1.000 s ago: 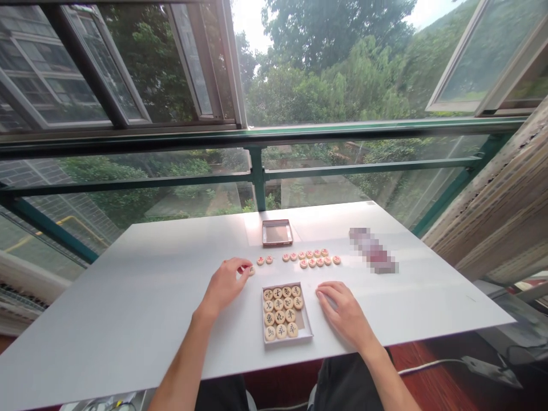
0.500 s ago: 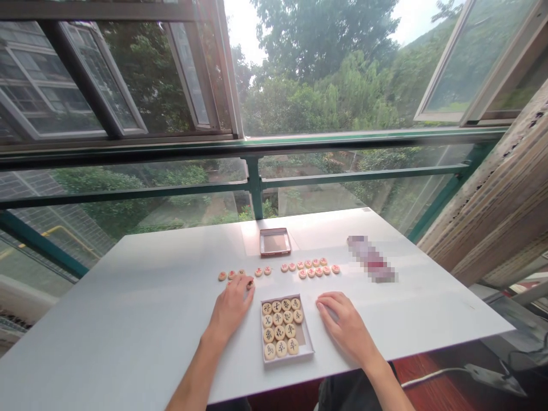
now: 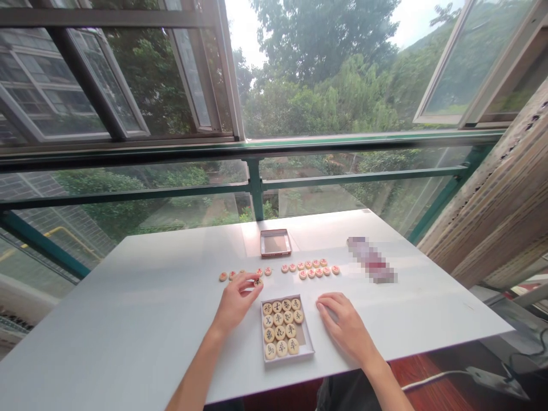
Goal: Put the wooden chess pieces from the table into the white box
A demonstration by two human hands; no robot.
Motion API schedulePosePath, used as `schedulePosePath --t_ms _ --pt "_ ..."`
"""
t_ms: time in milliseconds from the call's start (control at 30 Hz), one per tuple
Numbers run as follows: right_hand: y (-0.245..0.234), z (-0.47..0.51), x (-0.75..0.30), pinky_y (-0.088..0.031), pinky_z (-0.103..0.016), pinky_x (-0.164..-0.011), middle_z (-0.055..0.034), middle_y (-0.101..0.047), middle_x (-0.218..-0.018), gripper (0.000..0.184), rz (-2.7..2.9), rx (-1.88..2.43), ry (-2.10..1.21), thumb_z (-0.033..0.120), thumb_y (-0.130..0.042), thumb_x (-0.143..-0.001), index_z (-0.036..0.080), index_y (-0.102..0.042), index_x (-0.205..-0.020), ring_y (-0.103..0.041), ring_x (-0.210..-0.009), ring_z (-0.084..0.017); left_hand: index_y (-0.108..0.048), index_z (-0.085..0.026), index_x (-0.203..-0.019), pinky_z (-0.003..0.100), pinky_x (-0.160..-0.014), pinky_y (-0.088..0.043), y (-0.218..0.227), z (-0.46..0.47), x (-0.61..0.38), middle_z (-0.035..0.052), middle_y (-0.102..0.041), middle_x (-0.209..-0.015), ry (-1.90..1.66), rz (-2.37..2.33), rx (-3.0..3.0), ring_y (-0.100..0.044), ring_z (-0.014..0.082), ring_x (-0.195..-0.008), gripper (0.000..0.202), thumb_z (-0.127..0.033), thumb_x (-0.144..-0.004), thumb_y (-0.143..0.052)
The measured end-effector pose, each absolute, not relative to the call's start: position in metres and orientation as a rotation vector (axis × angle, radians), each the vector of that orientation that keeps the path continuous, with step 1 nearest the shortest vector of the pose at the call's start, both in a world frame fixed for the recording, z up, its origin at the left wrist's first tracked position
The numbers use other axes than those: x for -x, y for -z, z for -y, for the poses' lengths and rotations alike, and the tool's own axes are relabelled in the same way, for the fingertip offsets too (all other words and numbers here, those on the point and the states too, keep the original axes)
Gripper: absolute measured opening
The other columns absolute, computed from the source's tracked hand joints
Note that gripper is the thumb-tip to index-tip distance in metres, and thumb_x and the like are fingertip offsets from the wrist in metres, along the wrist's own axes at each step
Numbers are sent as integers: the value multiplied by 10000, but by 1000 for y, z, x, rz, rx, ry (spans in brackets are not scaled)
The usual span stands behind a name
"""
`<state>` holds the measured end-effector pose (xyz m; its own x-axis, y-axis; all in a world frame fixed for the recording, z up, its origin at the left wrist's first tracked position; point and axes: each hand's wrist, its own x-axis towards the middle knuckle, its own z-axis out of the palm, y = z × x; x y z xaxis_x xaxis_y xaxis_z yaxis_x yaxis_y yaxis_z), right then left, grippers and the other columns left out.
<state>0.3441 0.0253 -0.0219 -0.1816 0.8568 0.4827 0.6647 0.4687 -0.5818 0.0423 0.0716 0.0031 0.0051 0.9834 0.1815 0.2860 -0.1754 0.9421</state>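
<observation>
One black-marked piece [image 3: 258,282] pinched in the left hand [image 3: 234,303] — right hand [image 3: 346,322] slack, half-open, on the table [image 3: 128,319].

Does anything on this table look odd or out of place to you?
Mainly the pixelated patch at right on the table; it hides what lies there. The near box of pieces has a gap at its near right, breaking the rows. Nothing looks spilled.

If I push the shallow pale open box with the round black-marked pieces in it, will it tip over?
Probably not: the shallow, pale, rectangular open box sits low and flat. It would likely slide, as the shiny white table looks smooth. The round, wood-coloured, black-marked pieces inside might shift into the bare space at its right side, though.
</observation>
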Motion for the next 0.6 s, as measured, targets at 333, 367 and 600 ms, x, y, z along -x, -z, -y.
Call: schedulePosePath --t_ms 333,367,600 --pt "7 -30 -338 -548 -442 -926 -86 -686 -1074 208 1879 1235 -384 273 -499 -990 250 -696 -1052 -647 -1044 -258 -669 -183 -1002 369 -803 -613 -21 -82 -76 63 -740 -925 -1161 -1073 -1452 -722 234 -894 334 -408 -776 -769" --pt "3 -31 -335 -554 -431 -917 -85 -688 -1077 214 1859 1217 -404 276 -494 -991 250 -696 -1056 -651 -1043 -255 -661 -182 -1018 375 -799 -614 -21 -84 -80 60 -741 -906 -1148 -1054 -1455 -725 238 -894 348 -404 -773 -772" --pt "-20 -63 -295 -544 -374 -897 -61 -694 -1041 218 1869 992 -442 187 -522 -962 253 -679 -1097 -660 -989 -215 -622 -163 -1057 407 -788 -609 -11 -94 -94 101 -744 -967 -1123 -966 -1362 -738 290 -956 398 -468 -821 -720"
